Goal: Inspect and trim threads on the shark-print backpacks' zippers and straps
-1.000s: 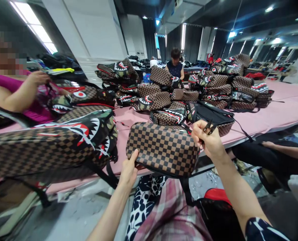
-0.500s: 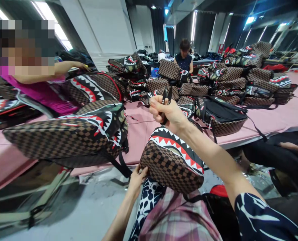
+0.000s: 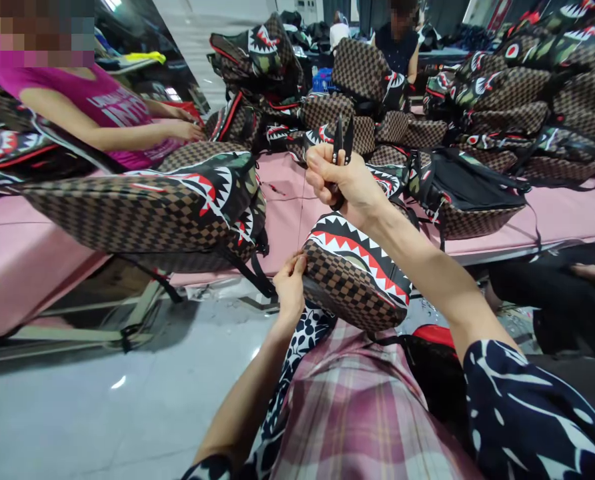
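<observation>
A brown-and-black checked backpack (image 3: 355, 283) with a red, white and black shark-mouth print rests tilted on my lap against the table edge. At its left edge, the fingers of my left hand (image 3: 291, 283) pinch the seam; whether a thread is also between them is too small to tell. Held above the bag's top, my right hand (image 3: 340, 173) is wrapped round a pair of black thread snips (image 3: 343, 143). Their two blades point upward, apart from each other and from the bag. My right forearm covers part of the bag's right side.
Another checked backpack (image 3: 177, 207) lies on the pink table (image 3: 282, 177) at left, straps hanging off the edge. A black-backed backpack (image 3: 477, 193) lies at right. Stacked backpacks (image 3: 517, 120) stand behind. A co-worker in a magenta shirt (image 3: 112, 113) works at left, another person (image 3: 397, 50) at the back.
My view has tipped downward. My left hand has moved up the bag's left edge, and its fingers are now pinched there. The co-worker's arms at left have come down towards a bag.
</observation>
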Motion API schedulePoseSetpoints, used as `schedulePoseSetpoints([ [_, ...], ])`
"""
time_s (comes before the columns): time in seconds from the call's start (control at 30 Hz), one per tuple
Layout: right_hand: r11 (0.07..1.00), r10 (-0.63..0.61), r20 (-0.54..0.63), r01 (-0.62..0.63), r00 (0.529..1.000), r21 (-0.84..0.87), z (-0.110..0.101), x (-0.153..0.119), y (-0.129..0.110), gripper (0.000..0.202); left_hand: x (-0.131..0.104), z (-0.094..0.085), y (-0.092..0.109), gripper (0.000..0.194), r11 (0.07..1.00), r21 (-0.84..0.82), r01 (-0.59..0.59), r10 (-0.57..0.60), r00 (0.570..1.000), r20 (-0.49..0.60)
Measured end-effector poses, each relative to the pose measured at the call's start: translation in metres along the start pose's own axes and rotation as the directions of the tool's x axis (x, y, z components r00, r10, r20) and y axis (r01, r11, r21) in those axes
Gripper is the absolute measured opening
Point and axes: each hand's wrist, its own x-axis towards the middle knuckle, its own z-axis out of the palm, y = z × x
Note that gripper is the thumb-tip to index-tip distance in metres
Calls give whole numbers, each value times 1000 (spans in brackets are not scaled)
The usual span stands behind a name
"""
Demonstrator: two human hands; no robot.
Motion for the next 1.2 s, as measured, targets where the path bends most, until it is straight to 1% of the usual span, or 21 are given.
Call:
schedulePoseSetpoints([
  [0.13,1000,25,-31,-25,999,7,-3,0,1,24,-2,-2,1,24,999,-27,25,-26,998,-59],
  [0.27,998,68,-83,-67,994,22,-5,1,0,25,-2,-5,7,15,996,56,68,-60,990,-128],
  [0.33,999,52,-77,-52,996,6,-4,4,1,23,-1,-7,11,12,994,86,70,-57,988,-146],
  [0.4,998,12,-45,-15,999,-60,-2,9,4,19,0,-8,14,8,994,17,106,-103,983,-153],
  [0.47,979,-30,-9,28,1000,-202,1,16,9,17,1,-9,16,6,967,-157,202,-221,969,-114],
  [0.5,951,-44,9,44,999,-305,2,18,13,16,1,-10,16,8,928,-258,269,-296,953,-71],
  [0.53,902,-47,27,54,999,-429,2,20,17,16,1,-11,16,11,877,-344,335,-364,931,-20],
  [0.57,823,-41,41,57,998,-565,1,20,21,15,1,-11,15,14,827,-404,390,-416,909,25],
  [0.6,712,-23,52,53,998,-700,-1,19,25,15,1,-12,15,17,783,-448,432,-457,887,58],
  [0.67,414,35,53,34,998,-910,-8,10,33,23,0,-13,13,21,709,-515,482,-513,853,92],
  [0.73,114,102,29,18,994,-993,-18,-5,42,39,-1,-12,13,21,659,-565,496,-535,837,111],
  [0.77,0,135,17,18,991,-1000,-22,-15,46,42,-2,-12,14,21,637,-586,501,-541,832,124],
  [0.8,-81,169,12,26,986,-996,-26,-25,49,42,-2,-12,15,21,621,-599,506,-544,828,135],
  [0.83,-131,200,15,42,980,-990,-29,-35,52,39,-3,-11,16,21,614,-602,510,-545,826,144],
  [0.87,-157,224,30,66,974,-985,-31,-45,55,36,-3,-10,17,21,608,-604,515,-548,823,151],
  [0.93,-175,253,78,125,964,-977,-33,-61,58,29,-4,-7,19,22,595,-612,520,-548,820,165],
  [1.0,-217,257,102,160,961,-963,-31,-72,60,26,-6,-4,19,23,581,-616,531,-546,816,188],
  [1.1,-331,288,103,200,952,-922,-23,-78,63,23,-9,4,17,24,571,-607,552,-542,809,226],
  [1.2,-425,344,129,277,930,-862,-11,-79,67,23,-11,11,12,25,574,-588,570,-540,803,251],
])
